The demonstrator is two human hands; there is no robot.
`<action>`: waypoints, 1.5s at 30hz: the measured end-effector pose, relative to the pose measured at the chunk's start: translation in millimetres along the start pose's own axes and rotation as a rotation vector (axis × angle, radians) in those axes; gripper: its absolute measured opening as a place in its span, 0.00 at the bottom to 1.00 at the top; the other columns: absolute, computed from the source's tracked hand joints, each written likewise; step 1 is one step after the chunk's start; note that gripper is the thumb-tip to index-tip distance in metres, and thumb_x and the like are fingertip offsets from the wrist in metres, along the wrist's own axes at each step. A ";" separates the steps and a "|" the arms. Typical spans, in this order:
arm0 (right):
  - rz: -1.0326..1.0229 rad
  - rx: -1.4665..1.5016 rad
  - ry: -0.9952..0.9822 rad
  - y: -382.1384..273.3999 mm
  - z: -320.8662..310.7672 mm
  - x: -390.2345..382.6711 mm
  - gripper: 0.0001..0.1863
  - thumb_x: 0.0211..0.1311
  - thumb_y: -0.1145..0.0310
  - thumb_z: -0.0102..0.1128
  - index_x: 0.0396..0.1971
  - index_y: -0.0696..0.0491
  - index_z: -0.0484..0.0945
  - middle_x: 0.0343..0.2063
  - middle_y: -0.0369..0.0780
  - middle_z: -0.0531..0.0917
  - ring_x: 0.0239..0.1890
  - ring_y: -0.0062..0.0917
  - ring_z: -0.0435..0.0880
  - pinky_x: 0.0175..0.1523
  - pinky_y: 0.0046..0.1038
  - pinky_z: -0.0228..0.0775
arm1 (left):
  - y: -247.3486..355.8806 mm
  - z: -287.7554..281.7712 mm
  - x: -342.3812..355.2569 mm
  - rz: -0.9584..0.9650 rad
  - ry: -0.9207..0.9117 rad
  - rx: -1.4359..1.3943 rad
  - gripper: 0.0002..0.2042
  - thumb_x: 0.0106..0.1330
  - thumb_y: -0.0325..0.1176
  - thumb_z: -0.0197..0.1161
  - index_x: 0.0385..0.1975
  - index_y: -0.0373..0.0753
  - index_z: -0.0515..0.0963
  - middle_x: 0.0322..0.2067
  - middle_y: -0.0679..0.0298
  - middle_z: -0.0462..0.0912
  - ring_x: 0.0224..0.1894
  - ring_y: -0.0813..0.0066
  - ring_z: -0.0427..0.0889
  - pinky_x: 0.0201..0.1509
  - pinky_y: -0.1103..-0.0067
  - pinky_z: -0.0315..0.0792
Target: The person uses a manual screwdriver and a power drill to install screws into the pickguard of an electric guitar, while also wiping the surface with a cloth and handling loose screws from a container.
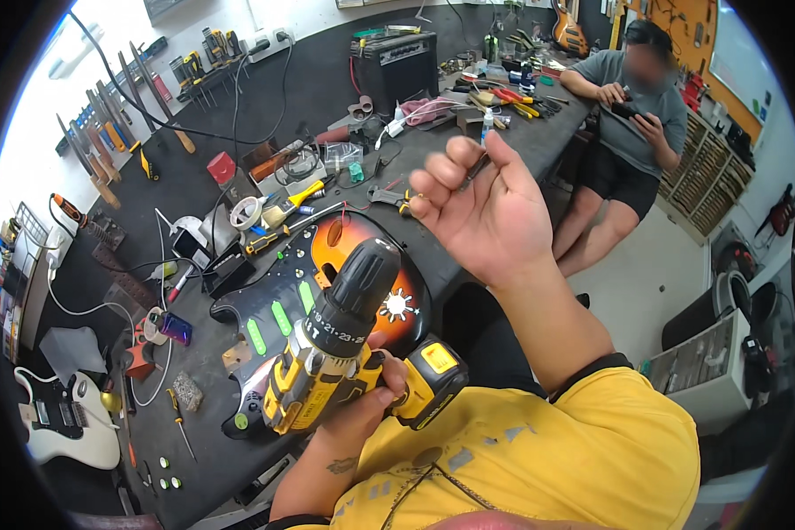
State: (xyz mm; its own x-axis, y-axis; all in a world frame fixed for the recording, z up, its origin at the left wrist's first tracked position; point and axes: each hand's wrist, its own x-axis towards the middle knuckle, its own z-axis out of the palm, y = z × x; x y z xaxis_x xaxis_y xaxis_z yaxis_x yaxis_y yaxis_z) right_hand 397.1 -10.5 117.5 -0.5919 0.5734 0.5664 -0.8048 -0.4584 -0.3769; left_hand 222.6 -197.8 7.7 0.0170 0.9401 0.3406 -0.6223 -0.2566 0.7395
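Two bare hands work in the middle of the head view, above a cluttered dark bench. The left hand grasps a yellow and black cordless drill around its handle, fingers wrapped. From that grip, the black chuck extends forward and slightly left, tilted upward; the yellow-topped battery sits just right of the fingers. Holding it at the handle, between chuck and battery, probably balances the weight and leaves the nose uncovered. No bit can be made out in the chuck.

Raised ahead and to the right of the drill grip, the right hand has its palm turned toward the wearer. Thumb and curled fingers pinch a thin dark piece, too blurred to identify; the light pinch seems to suit its slimness. It is well apart from the chuck.

Beyond the left grip, partly hidden by the drill, a sunburst guitar body lies face up, perhaps for steadiness, with bright green strips on it. Pliers lie farther ahead.
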 end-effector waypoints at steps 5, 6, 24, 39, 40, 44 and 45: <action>-0.058 -0.143 0.209 1.9 8.0 -1.4 0.33 0.85 0.49 0.26 0.69 0.56 0.71 0.68 0.50 0.76 0.66 0.41 0.79 0.65 0.44 0.76 | 0.5 -0.3 -2.1 -0.022 0.021 -0.016 0.33 0.57 0.22 0.66 0.67 0.37 0.71 0.32 0.61 0.82 0.35 0.71 0.80 0.44 0.71 0.67; -0.060 -0.146 0.210 2.1 7.8 -1.4 0.33 0.85 0.49 0.26 0.69 0.56 0.71 0.68 0.50 0.76 0.66 0.41 0.79 0.65 0.44 0.76 | 1.0 -0.2 -2.7 -0.022 0.019 -0.019 0.33 0.57 0.22 0.66 0.67 0.37 0.71 0.32 0.61 0.82 0.35 0.71 0.80 0.44 0.71 0.67; -0.056 -0.270 0.274 26.9 -11.8 -3.6 0.31 0.84 0.47 0.41 0.65 0.59 0.73 0.43 0.43 0.86 0.49 0.33 0.86 0.56 0.38 0.78 | 5.4 -9.3 -15.3 -0.032 0.103 0.006 0.34 0.56 0.22 0.67 0.67 0.37 0.71 0.31 0.60 0.82 0.34 0.71 0.79 0.44 0.71 0.67; -0.007 -0.439 0.051 46.5 -6.7 -6.0 0.31 0.79 0.46 0.52 0.50 0.65 0.81 0.28 0.31 0.73 0.28 0.14 0.66 0.34 0.19 0.61 | -2.7 -23.3 -19.6 -0.113 0.066 -0.085 0.35 0.56 0.20 0.67 0.69 0.37 0.71 0.32 0.60 0.82 0.40 0.69 0.78 0.49 0.71 0.67; -0.029 -0.514 0.075 42.8 -4.7 -10.2 0.30 0.79 0.45 0.52 0.44 0.63 0.80 0.27 0.32 0.71 0.27 0.15 0.66 0.34 0.19 0.61 | -4.3 -24.1 -19.5 -0.152 0.059 -0.063 0.35 0.57 0.21 0.67 0.69 0.37 0.71 0.33 0.60 0.82 0.40 0.69 0.79 0.50 0.71 0.68; -0.125 -0.676 0.149 50.4 -8.1 -12.3 0.30 0.81 0.42 0.45 0.24 0.51 0.66 0.23 0.34 0.67 0.25 0.19 0.66 0.31 0.20 0.58 | -3.6 -17.3 -24.5 -0.274 0.063 0.020 0.34 0.62 0.26 0.69 0.71 0.38 0.69 0.35 0.61 0.82 0.41 0.71 0.78 0.48 0.75 0.70; -0.069 -0.675 0.211 47.1 -14.4 -15.7 0.31 0.82 0.41 0.42 0.21 0.49 0.61 0.22 0.34 0.65 0.24 0.20 0.65 0.30 0.21 0.57 | -3.4 -16.1 -27.0 -0.313 0.060 0.019 0.33 0.63 0.27 0.69 0.71 0.38 0.69 0.36 0.61 0.82 0.41 0.72 0.78 0.48 0.75 0.70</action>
State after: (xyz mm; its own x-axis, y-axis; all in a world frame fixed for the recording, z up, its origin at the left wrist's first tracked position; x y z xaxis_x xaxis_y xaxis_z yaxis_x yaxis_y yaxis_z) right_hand 367.8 -31.4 80.3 -0.4794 0.7368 0.4767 -0.6512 0.0654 -0.7561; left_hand 211.7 -218.7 -13.4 0.1588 0.9854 0.0605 -0.5794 0.0434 0.8139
